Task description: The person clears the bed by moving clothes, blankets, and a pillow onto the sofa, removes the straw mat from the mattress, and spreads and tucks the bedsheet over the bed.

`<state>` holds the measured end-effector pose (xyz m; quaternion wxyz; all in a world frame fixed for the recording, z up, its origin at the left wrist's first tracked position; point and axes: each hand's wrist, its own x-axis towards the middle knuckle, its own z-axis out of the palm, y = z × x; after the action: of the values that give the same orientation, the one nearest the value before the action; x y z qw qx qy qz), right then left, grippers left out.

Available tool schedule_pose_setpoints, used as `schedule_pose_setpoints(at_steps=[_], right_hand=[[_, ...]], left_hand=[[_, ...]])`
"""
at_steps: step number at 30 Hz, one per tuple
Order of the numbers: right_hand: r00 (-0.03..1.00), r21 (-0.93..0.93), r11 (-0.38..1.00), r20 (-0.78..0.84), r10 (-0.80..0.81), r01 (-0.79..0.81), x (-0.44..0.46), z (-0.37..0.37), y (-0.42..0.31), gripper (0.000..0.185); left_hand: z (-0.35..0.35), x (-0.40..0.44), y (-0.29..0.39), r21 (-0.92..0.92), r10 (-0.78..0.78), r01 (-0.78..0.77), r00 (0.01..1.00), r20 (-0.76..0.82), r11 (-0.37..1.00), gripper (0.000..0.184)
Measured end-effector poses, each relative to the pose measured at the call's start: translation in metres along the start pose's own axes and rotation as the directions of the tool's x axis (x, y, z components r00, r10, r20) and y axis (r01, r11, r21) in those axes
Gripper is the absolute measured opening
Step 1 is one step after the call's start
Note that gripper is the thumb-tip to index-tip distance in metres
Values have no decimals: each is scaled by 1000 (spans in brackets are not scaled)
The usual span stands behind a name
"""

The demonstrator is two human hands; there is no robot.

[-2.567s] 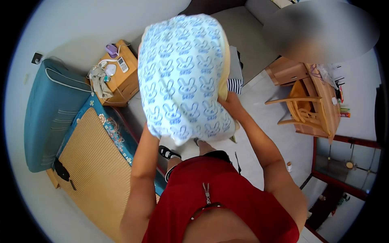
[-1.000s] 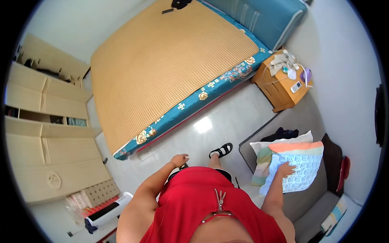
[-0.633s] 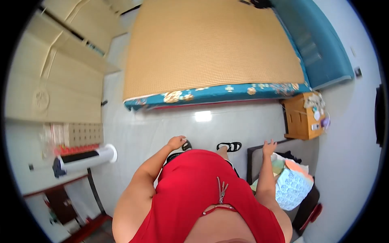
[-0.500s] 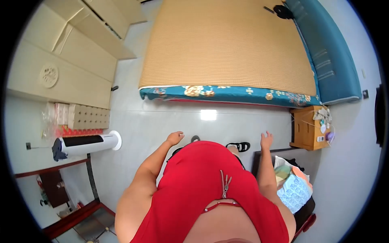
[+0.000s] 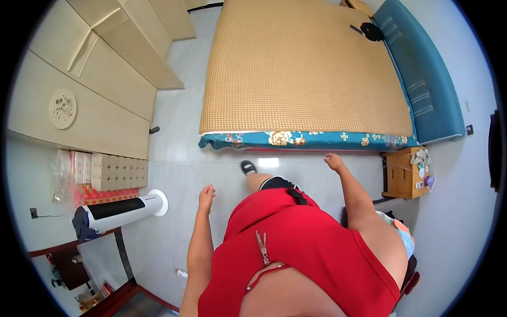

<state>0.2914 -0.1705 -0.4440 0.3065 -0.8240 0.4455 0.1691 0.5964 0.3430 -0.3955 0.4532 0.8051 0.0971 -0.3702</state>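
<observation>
- Bed mat (image 5: 306, 68): woven-looking, ribbed, matt.
- Mattress cover (image 5: 343, 138): printed cloth — smooth, faint sheen.
- Headboard (image 5: 422, 79): leather-like covering, smooth, softly shiny.
- Nightstand (image 5: 400, 174): wood or wood-look, smooth, satin.
- Floor (image 5: 174, 164): tile-like, smooth, glossy — light mirrored in it.
- Wardrobe (image 5: 47, 87): smooth panels, low sheen, exact material unclear.
- Tower fan (image 5: 124, 207): plastic-looking, smooth; dark front panel.
- Wrapping (image 5: 62, 182): clear plastic, crinkled, glossy.
- Top (image 5: 311, 238): cloth, matt, lightly creased.
- Zip pull (image 5: 262, 245): metal, shiny.
</observation>
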Motion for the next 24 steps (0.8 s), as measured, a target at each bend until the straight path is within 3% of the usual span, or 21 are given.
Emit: schedule_pose_setpoints(at_steps=[3,5,7,9,11,13,15,16,18,19,22,24], right_hand=[[995,-77,996,96,-33,40,65,23,-47,45],[990,-115,992,138,-31,47,87,47,-104,40],[989,-223,973,149,-18,52,130,70,-162,37],[928,-195,950,332,-170,244,157,94,-237,35],[929,-209,935,297,-220,288,195,144,-314,33],[830,-106,860,345,-439,499,196,142,-424,42],[733,22,791,359,-577,612,196,145,-528,47],[637,36,695,367,-678,718,183,129,-578,44],[599,203,662,297,-744,722,192,146,-644,40],[603,197,669,307,-736,717,194,147,-671,39],[644,182,713,321,-694,677,195,160,-727,37],[693,144,751,304,-653,644,221,176,-723,37]], left_hand=[[-35,36,-16,23,78,-79,997,11,997,38],[-77,47,-11,324,188,-220,974,129,920,40],[-113,70,-54,443,287,-258,958,2,859,41],[-154,45,-34,511,139,-78,987,-83,856,39],[-195,38,-24,420,45,22,988,-148,907,38],[-223,37,-32,279,-55,119,972,-228,953,37],[-249,47,-51,91,-169,207,934,-315,974,37],[-260,60,-70,-63,-237,229,922,-307,971,39],[-274,85,-71,-95,-215,195,926,-309,976,38],[-290,103,-77,-101,-199,176,930,-309,979,38],[-349,175,-41,325,45,42,966,-256,945,39],[-377,230,48,505,119,16,965,-234,863,40]])
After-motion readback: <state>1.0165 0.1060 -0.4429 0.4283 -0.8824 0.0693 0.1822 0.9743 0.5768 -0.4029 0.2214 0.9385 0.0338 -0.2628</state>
